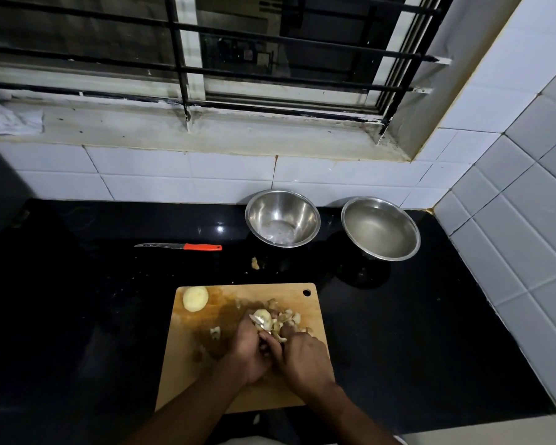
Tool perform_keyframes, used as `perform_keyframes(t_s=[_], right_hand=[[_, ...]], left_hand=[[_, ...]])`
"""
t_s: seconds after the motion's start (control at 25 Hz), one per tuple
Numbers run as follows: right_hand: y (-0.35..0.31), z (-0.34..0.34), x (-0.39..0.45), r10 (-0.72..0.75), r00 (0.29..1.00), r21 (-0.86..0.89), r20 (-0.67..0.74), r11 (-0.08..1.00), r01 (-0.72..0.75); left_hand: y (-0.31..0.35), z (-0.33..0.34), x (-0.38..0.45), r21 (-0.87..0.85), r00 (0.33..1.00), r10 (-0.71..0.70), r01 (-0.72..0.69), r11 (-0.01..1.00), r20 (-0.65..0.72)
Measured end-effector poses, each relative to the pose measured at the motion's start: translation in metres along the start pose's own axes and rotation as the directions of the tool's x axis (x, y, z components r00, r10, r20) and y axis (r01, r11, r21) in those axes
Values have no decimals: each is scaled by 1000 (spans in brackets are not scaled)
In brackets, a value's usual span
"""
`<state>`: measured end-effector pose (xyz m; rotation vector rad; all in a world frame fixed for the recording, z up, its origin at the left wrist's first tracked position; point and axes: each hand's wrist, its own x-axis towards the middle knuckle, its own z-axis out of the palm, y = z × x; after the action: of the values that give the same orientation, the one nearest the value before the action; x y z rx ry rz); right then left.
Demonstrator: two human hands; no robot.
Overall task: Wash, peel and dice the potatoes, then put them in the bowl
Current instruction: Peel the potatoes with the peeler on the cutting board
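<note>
An orange-handled knife (187, 246) lies unused on the black counter (77, 300). On the wooden cutting board (289, 292), a peeled pale potato (195, 298) waits; left hand (249, 354) grips a half-peeled potato (264, 317), right hand (304, 358) seems clenched around a hidden peeler. Behind: two steel bowls, one (282, 217) nearly empty, one (380, 228) holding water

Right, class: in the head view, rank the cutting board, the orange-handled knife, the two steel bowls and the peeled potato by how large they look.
1. Cutting board.
2. Right steel bowl and left steel bowl: too alike to rank.
3. Orange-handled knife: long but thin.
4. Peeled potato.
</note>
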<state>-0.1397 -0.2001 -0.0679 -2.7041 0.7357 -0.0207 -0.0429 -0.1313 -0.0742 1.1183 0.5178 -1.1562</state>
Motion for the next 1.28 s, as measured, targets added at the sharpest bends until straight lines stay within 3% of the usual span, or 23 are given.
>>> perform_keyframes(t_s=[0.16,0.36,0.72,0.88,1.0,1.28], right_hand=[[11,6,7,106,994,181,2,978,-104],[23,3,10,129,990,218,-55,969,-114],[25,-4,18,18,999,198,-45,980,-9],[15,4,21,45,999,343,15,938,-48],[15,9,24,28,1000,317,5,948,-28],[24,7,24,-17,1000,316,11,949,12]], left_hand=[[9,2,-7,-42,989,-24,30,999,144],[16,-4,-3,-281,956,10,76,957,293],[11,1,6,-345,979,69,0,939,189],[11,-1,23,-280,986,131,-98,955,100],[12,-1,26,-242,982,152,-123,962,108],[15,-1,17,122,970,230,-238,963,79]])
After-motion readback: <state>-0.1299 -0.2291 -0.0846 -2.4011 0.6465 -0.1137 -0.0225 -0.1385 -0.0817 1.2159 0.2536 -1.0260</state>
